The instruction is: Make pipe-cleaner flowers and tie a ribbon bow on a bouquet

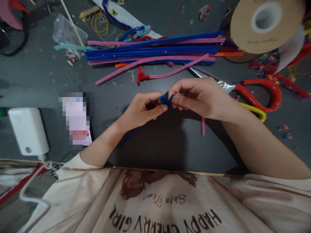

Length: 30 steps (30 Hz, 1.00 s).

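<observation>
Between my two hands is a short, bent blue pipe cleaner [165,100], partly covered by the fingers. My left hand [145,108] pinches its left side, thumb against the fingers. On the other side, my right hand [198,97] grips the blue piece between thumb and forefinger. Just beyond the hands lies a pink pipe cleaner with a red twisted end [141,76]. Behind it runs a bundle of blue and pink pipe cleaners [155,50]. Scissors [259,94] with red handles rest past my right hand, and a short pink piece [203,126] shows below that hand.
To the left are a phone [76,119] with a blurred screen and a white power bank [29,131] with a cable. A large ribbon spool [243,29] stands at the back right. A plastic bag [68,30], yellow bands [99,24] and colourful scraps lie around.
</observation>
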Tool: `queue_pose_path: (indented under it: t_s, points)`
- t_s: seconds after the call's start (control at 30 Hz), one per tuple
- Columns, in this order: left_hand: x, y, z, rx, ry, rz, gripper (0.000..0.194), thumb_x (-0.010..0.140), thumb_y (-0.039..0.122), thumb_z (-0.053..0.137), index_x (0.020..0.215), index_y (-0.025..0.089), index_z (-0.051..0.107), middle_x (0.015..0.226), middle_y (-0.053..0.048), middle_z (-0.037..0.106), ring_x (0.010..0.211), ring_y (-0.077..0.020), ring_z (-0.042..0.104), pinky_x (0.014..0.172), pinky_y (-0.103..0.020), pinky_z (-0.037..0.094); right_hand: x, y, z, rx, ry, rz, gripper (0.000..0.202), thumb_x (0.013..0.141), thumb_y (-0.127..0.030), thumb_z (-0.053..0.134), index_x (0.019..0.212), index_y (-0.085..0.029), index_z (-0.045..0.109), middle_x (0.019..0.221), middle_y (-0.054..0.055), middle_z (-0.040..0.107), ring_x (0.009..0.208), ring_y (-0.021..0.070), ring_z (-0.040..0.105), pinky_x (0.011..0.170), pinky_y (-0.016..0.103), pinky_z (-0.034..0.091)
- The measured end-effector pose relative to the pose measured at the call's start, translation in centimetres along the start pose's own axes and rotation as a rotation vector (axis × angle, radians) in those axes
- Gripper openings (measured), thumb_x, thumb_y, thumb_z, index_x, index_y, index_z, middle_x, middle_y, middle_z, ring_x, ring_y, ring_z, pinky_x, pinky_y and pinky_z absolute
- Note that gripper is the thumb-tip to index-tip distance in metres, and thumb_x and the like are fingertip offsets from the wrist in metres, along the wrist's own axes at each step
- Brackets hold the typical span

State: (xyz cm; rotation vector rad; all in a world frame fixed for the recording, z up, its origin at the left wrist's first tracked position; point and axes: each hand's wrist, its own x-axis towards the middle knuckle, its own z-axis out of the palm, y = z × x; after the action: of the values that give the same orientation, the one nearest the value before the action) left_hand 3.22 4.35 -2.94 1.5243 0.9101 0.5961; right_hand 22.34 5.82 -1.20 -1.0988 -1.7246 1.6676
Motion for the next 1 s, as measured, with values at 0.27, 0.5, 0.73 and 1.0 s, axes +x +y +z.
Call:
queue_pose_path:
  t_s: [0.27,0.5,0.73,1.0]
  points:
    - [0.1,-0.5,0.2,-0.170,0.070,-0.025,0.025,0.083,0.037,0.059,0.069,0.017,0.052,0.051,0.007,0.051,0.038,-0.0010,0.045,0.041,-0.016,0.038,0.6,0.3,0.3,0.204,0.059,0.074,0.013,0.080,-0.024,0.066,0.073,-0.017,0.058,0.058,-0.004,0.056,0.046,0.0033,0.048,0.041,0.017,0.037]
    - [0.2,-0.5,1.0,-0.187,0.209,-0.001,0.032,0.079,0.047,0.061,0.071,0.018,0.052,0.055,0.006,0.057,0.042,-0.0032,0.054,0.043,-0.017,0.044,0.7,0.8,1.4,0.226,0.131,0.074,0.012,0.081,-0.018,0.062,0.071,-0.018,0.055,0.057,-0.005,0.054,0.047,0.0046,0.049,0.041,0.017,0.038]
    - [0.0,-0.9,1.2,-0.193,0.301,-0.003,0.025,0.087,0.044,0.052,0.080,0.020,0.054,0.055,0.006,0.054,0.045,-0.0037,0.054,0.041,-0.015,0.044,0.7,1.1,1.3,0.228,0.138,0.093,0.015,0.079,-0.010,0.056,0.067,-0.019,0.053,0.053,-0.005,0.051,0.044,0.0050,0.047,0.041,0.018,0.037]
    - [0.3,-1.6,1.2,-0.191,0.376,0.103,0.020,0.088,0.031,0.054,0.071,0.019,0.053,0.049,0.008,0.052,0.036,0.0002,0.046,0.035,-0.010,0.036,0.9,1.6,1.7,0.190,0.113,0.060,0.020,0.081,-0.021,0.062,0.066,-0.017,0.050,0.057,-0.004,0.054,0.043,0.0039,0.046,0.040,0.017,0.036]
